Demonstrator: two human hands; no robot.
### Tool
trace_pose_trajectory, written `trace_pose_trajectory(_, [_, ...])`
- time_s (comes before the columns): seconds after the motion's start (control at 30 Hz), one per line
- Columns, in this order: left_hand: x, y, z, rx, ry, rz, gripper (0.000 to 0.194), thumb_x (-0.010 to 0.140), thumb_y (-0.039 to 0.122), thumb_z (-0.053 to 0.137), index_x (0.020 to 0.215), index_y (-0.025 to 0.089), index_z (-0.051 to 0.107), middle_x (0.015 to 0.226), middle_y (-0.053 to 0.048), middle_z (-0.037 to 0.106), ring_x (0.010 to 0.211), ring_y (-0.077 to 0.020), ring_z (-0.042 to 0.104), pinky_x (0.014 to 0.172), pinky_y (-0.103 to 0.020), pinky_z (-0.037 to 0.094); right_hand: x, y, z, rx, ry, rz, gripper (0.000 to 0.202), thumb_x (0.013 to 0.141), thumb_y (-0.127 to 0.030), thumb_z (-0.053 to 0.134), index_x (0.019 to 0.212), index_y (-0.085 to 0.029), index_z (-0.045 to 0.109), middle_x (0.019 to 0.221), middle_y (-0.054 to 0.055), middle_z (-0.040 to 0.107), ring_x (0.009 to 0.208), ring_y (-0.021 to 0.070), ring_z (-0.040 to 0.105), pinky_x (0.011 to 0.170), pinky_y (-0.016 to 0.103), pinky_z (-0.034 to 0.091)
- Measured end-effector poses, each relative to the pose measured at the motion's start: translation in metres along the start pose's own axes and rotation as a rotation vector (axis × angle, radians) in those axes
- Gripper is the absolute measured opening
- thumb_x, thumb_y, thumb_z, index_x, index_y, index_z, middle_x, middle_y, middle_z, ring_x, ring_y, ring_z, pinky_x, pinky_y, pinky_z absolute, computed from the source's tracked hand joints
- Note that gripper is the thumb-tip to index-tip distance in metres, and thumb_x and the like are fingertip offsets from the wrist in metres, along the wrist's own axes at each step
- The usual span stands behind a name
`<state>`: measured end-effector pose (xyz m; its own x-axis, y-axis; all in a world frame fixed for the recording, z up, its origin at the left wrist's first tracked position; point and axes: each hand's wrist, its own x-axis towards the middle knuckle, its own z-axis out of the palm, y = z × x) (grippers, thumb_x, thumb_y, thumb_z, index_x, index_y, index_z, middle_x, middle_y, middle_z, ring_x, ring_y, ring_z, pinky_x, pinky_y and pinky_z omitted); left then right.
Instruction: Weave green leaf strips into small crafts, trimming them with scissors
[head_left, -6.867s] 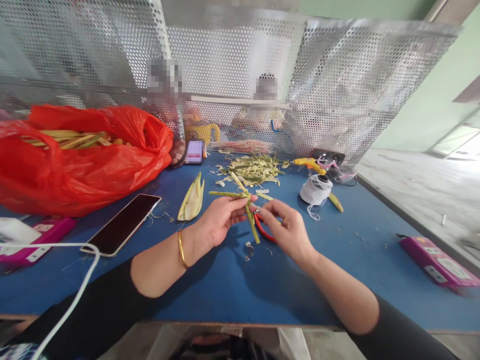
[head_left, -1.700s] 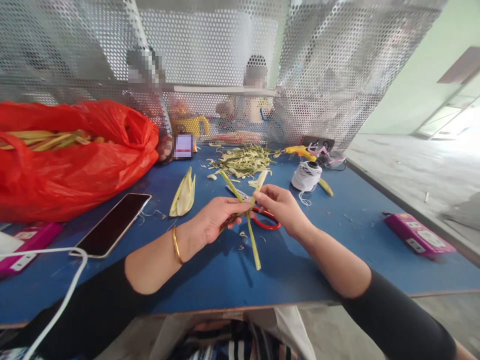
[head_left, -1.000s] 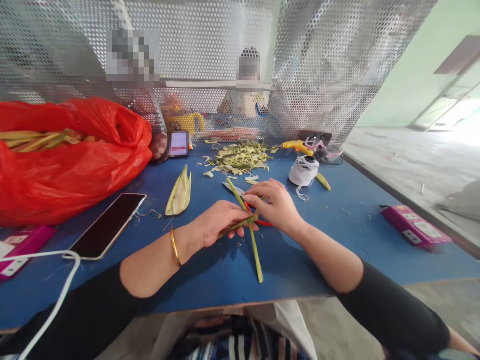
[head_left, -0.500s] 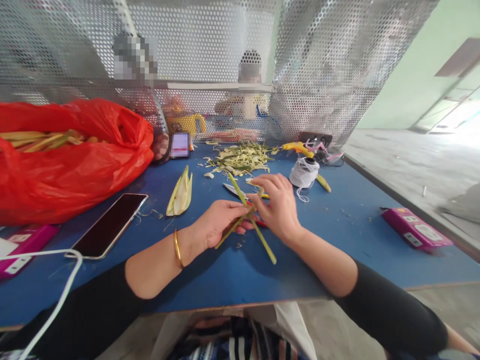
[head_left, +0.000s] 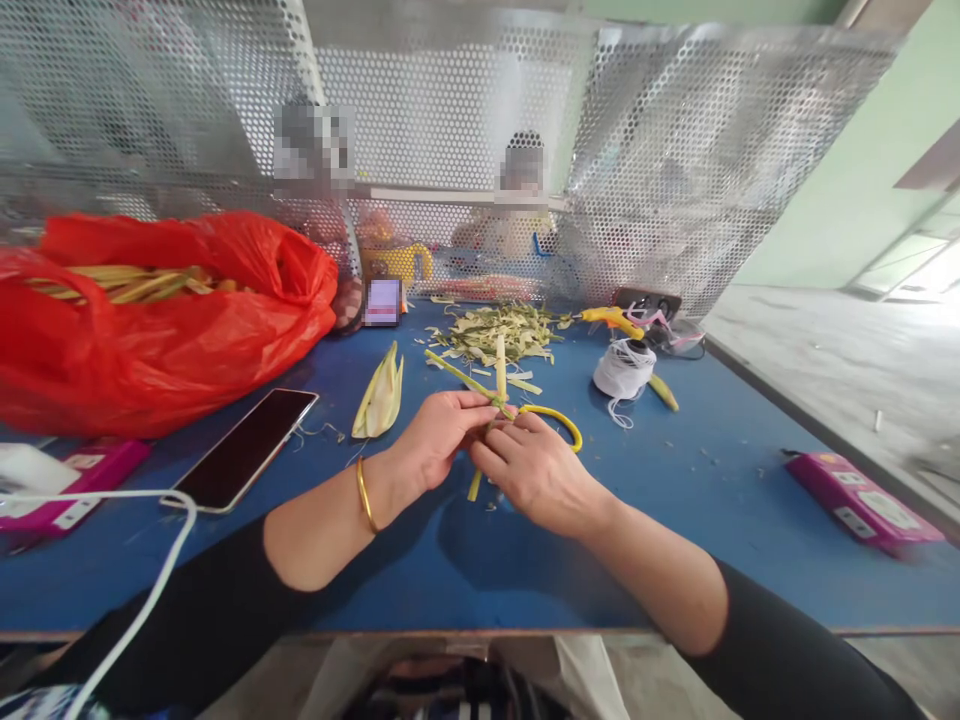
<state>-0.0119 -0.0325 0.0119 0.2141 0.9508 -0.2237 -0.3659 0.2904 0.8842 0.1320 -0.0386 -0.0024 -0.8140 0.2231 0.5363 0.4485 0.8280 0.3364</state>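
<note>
Green plant strips (head_left: 501,365) cross one another between my two hands, above the blue table (head_left: 480,590). My left hand (head_left: 444,432) pinches the strips where they cross. From the right, my right hand (head_left: 531,462) closes its fingers on the same crossing, with the fingertips partly hidden. One strip points up, one to the upper left, and a short end hangs below. Behind the hands lie scissors, their yellow handle (head_left: 564,420) showing beside my right fingers. A heap of cut green scraps (head_left: 502,333) lies farther back.
At left are a red bag (head_left: 180,350) of husks, a phone (head_left: 244,450) and a white cable (head_left: 161,590). A husk (head_left: 379,395) lies nearby. A thread spool (head_left: 624,370), yellow glue gun (head_left: 611,319) and purple box (head_left: 859,500) are right. People sit behind the perforated screen.
My right hand has lowered and its fingers have closed in on the crossing. The strips have turned, one now pointing upward. The view has shifted slightly.
</note>
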Motion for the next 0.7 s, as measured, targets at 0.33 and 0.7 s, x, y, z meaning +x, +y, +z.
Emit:
trace_pose_trajectory(0.33, [-0.004, -0.002, 0.006, 0.045, 0.076, -0.017, 0.014, 0.052, 0.012, 0.082, 0.058, 0.012, 0.069, 0.056, -0.001, 0.065, 0.054, -0.0097, 0.056, 0.058, -0.022, 0.044, -0.002, 0.003, -0.005, 0.171, 0.057, -0.129, 0.038, 0.096, -0.01, 0.03, 0.067, -0.019, 0.052, 0.062, 0.002, 0.053, 0.062, 0.0165, 0.044, 0.07, 0.03, 0.034])
trace_pose_trajectory(0.7, [-0.004, 0.012, 0.0, -0.005, 0.096, 0.031, 0.011, 0.071, 0.007, 0.067, 0.079, 0.011, 0.072, 0.075, -0.007, 0.073, 0.061, -0.0108, 0.064, 0.063, -0.021, 0.05, -0.005, 0.003, -0.01, 0.212, 0.159, 0.224, 0.019, 0.096, -0.025, 0.044, 0.1, -0.014, 0.06, 0.085, 0.008, 0.066, 0.078, 0.0195, 0.058, 0.072, 0.031, 0.041])
